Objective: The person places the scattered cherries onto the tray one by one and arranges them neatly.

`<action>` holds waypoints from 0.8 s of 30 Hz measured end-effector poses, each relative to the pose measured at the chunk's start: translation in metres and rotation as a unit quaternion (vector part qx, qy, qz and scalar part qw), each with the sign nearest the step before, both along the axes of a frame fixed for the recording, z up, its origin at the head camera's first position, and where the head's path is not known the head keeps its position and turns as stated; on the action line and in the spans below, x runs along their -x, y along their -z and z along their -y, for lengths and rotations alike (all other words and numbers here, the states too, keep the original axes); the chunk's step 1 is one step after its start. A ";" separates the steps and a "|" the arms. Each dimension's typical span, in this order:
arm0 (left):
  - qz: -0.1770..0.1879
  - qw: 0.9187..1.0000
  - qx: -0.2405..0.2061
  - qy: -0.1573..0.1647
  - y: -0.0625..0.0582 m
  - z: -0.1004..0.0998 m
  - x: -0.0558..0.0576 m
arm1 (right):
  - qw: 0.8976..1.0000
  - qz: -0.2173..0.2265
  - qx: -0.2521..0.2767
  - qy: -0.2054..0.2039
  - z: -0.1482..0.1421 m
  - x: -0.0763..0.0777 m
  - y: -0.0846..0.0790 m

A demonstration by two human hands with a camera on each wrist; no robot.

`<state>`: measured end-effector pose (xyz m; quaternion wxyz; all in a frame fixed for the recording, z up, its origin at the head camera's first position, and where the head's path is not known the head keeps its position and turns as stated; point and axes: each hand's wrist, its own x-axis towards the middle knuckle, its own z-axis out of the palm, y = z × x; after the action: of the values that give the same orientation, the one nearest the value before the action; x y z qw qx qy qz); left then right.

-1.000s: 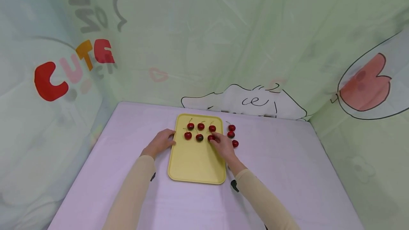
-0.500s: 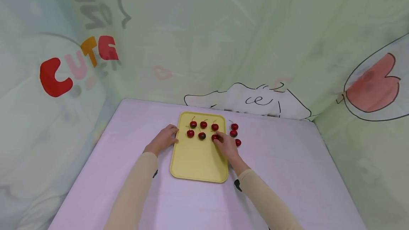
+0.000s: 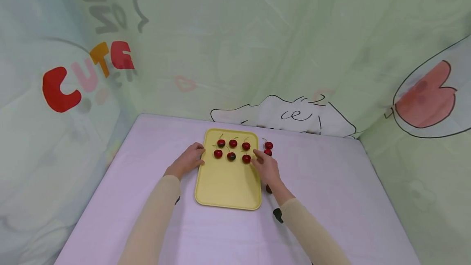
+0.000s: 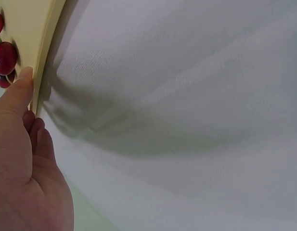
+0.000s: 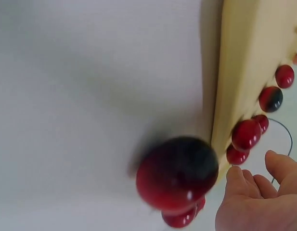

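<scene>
My left hand [image 3: 186, 160] holds the left rim of a yellow tray [image 3: 228, 187]; in the left wrist view the thumb [image 4: 20, 89] lies on the rim with the other fingers curled beside it. Two rows of red cherries with stems stand on the tray's far half. The nearest to my right hand [image 3: 267, 169] is the right cherry [image 3: 246, 158] of the front row. That hand hovers at the right rim with thumb and fingers apart, holding nothing. In the right wrist view the hand [image 5: 264, 197] has a gap between its fingers and the tray's cherries [image 5: 246, 134].
Right of the tray, loose cherries [image 3: 268, 145] lie on the pale lilac tablecloth [image 3: 320, 183]. A dark red one [image 3: 269, 188] shows partly beside my right wrist and looms large in its wrist view. Printed fabric walls [image 3: 235, 52] stand behind and at the sides.
My right hand has let go of the front row's right cherry and moved right, over the tray's edge, now covering a loose cherry there. The left hand stays at the rim.
</scene>
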<state>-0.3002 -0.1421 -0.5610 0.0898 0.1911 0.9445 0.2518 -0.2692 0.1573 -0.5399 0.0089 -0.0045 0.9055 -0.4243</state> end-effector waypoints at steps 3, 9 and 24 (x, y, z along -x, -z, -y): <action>0.010 1.000 -0.004 -0.009 -0.001 0.000 -0.001 | 1.000 -0.007 0.024 0.014 -0.010 -0.003 -0.004; 0.028 0.999 0.006 -0.023 -0.002 -0.001 0.000 | 0.997 -0.006 0.058 0.057 -0.037 -0.011 -0.015; 0.033 0.999 0.003 -0.026 0.001 -0.001 0.002 | 0.992 0.029 0.041 0.120 -0.095 -0.016 0.011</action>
<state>-0.3026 -0.1410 -0.5625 0.1147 0.1581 0.9465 0.2570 -0.2528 0.2521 -0.5505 -0.0164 0.1160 0.8806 -0.4592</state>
